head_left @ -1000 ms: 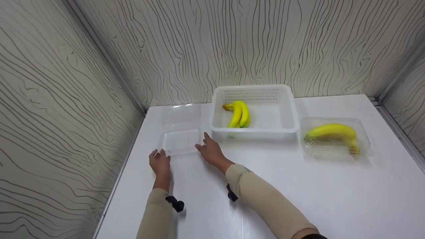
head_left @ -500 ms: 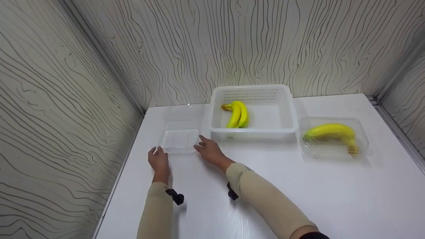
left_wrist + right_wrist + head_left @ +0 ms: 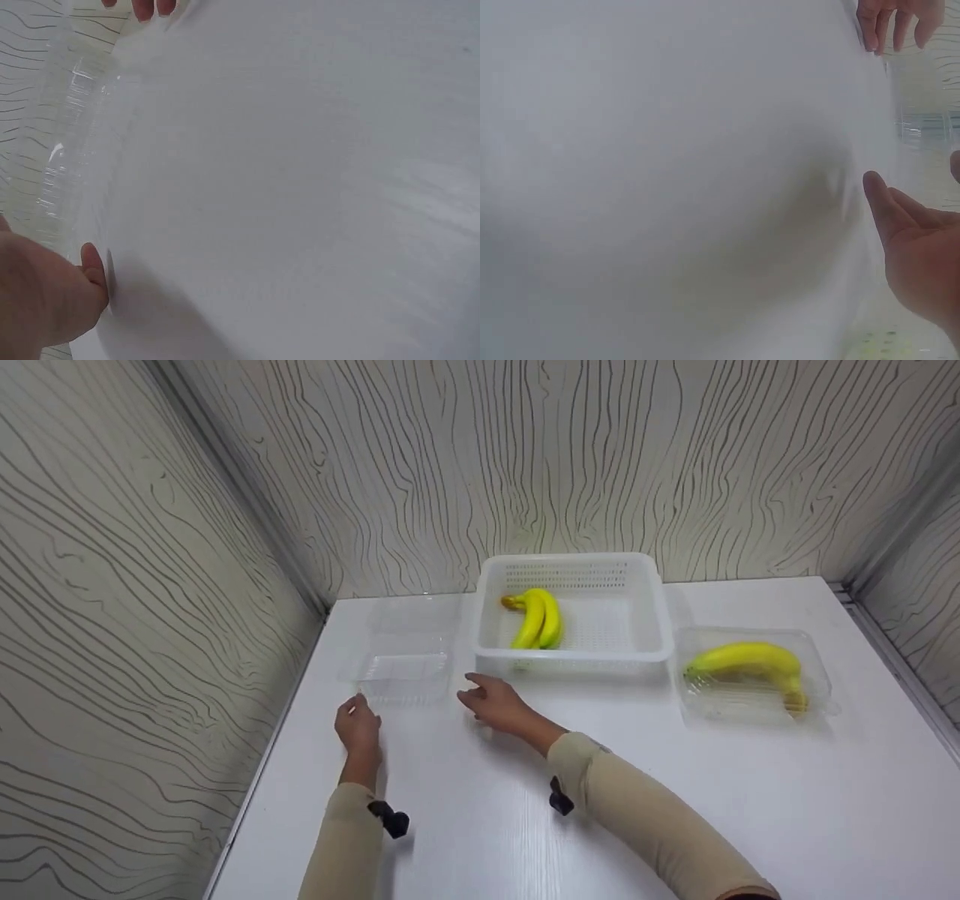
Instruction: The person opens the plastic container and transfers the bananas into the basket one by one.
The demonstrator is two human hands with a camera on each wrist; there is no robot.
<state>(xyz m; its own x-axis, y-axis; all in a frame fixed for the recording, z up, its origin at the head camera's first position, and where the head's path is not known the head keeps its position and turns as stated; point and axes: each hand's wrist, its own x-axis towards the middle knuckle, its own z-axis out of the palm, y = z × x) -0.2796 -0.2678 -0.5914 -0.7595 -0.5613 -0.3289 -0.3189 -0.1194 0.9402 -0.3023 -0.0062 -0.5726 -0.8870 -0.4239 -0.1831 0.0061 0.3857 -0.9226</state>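
A clear hinged plastic box (image 3: 409,690) lies with its lid (image 3: 416,615) folded back toward the rear wall. At its front left corner is my left hand (image 3: 358,727), whose curled fingertips appear to pinch the rim. My right hand (image 3: 495,705) hovers just right of the box, apart from it, with thumb and fingers loosely extended and holding nothing. In the right wrist view the right thumb (image 3: 877,199) points toward the box's side, while the left fingers (image 3: 885,30) show at the top. The left wrist view has the left thumb (image 3: 91,262) low at the left.
Behind my right hand stands a white perforated basket (image 3: 652,607) holding a small bunch of bananas (image 3: 536,619). Farther right, another clear box (image 3: 712,705) has a banana (image 3: 750,658) inside. Patterned walls border the white table (image 3: 600,840) at the left and back.
My right hand has come off the box's right side and drawn back to the right. The left hand stays at the front left corner. The box's front now looks slightly tilted.
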